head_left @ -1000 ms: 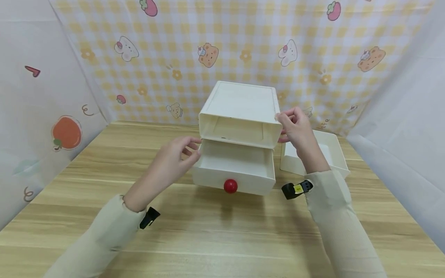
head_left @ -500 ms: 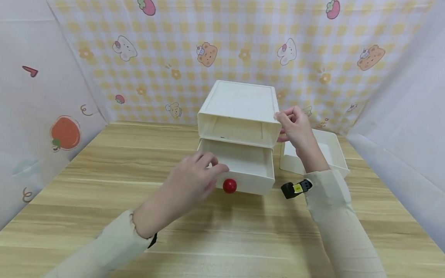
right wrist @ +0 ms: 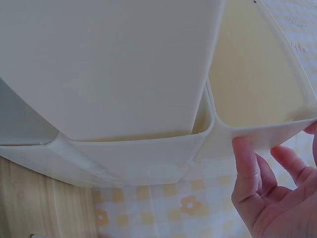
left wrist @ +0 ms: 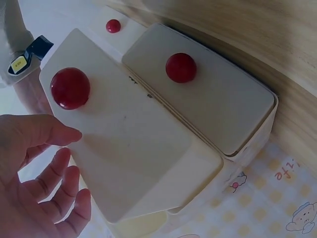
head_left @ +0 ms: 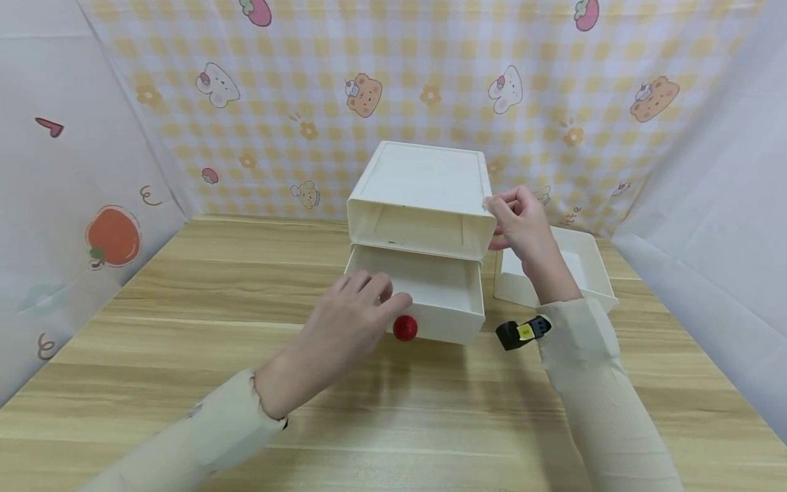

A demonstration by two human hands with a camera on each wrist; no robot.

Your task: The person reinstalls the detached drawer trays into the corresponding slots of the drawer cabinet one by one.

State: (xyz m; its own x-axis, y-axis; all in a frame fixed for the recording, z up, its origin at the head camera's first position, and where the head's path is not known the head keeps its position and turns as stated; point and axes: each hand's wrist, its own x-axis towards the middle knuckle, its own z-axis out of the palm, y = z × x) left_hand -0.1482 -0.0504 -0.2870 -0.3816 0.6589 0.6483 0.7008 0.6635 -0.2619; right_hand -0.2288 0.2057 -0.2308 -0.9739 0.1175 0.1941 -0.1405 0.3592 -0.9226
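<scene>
A white drawer cabinet (head_left: 430,176) stands near the back curtain, its upper compartment showing bare inside. Below that slot a drawer (head_left: 445,324) is pulled well out, with a red ball knob (head_left: 404,328) on its front. My left hand (head_left: 344,318) is at that drawer's front, left of the knob, its fingers loosely bent near the upper rim. In the left wrist view the thumb tip (left wrist: 74,135) lies at the drawer front's edge. My right hand (head_left: 522,222) holds the cabinet's upper right front corner, fingertips against the side wall (right wrist: 267,134).
A loose white drawer (head_left: 515,290) sits on the wooden table (head_left: 184,307) right of the cabinet. Another drawer front with a red knob (left wrist: 181,68) shows pushed in lower down. A checked curtain (head_left: 277,102) hangs behind, with white sheets at both sides.
My left hand has moved from the cabinet's left side, rightward and nearer, to the front of the pulled-out drawer. The right hand stays at the cabinet's corner.
</scene>
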